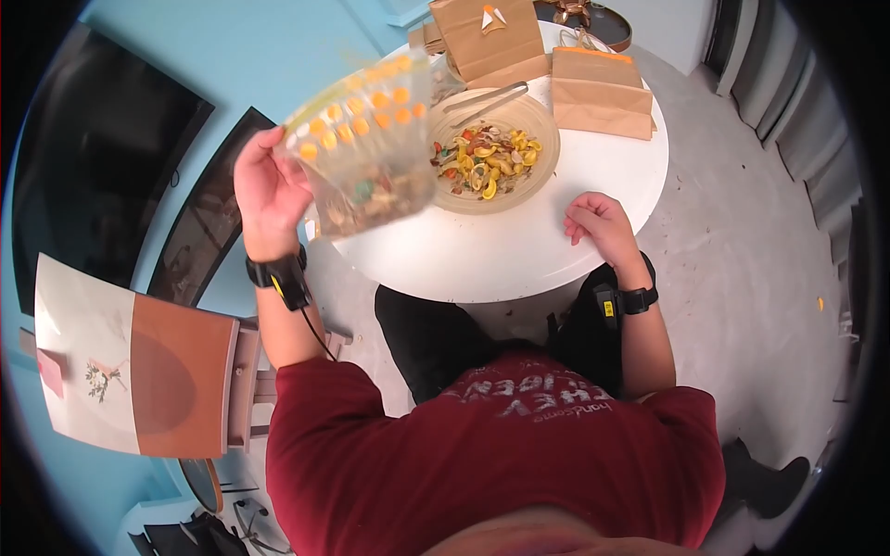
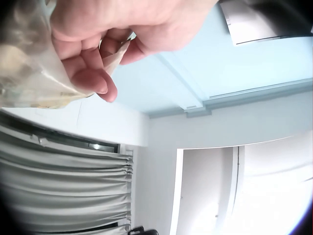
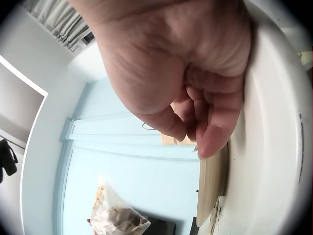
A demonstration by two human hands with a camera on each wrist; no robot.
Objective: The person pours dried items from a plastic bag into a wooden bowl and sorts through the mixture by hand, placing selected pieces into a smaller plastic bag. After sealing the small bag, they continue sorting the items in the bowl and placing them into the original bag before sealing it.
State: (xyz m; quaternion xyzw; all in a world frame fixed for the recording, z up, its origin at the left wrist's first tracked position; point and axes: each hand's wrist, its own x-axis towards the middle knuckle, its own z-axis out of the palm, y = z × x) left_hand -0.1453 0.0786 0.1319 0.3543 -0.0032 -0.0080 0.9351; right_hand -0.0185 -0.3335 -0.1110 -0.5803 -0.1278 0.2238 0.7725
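Observation:
In the head view my left hand (image 1: 271, 190) pinches the edge of a clear zip bag (image 1: 375, 157) with orange dots, raised over the table's left side; mixed dried pieces lie at its bottom. The left wrist view shows the fingers (image 2: 90, 73) curled round the bag's edge (image 2: 34, 63). A round wooden plate (image 1: 482, 199) holds a pile of yellow, red and brown pieces (image 1: 491, 159), with metal tongs (image 1: 487, 104) across its far part. My right hand (image 1: 601, 225) rests at the table's right front, fingers loosely curled and holding nothing, beside the plate (image 3: 210, 186) in the right wrist view.
Two brown paper bags (image 1: 491, 46) (image 1: 601, 93) stand at the back of the round white table (image 1: 417, 264). Another clear bag is partly hidden behind the plate. A stool-like stand with a white and brown top (image 1: 181, 371) is at the left.

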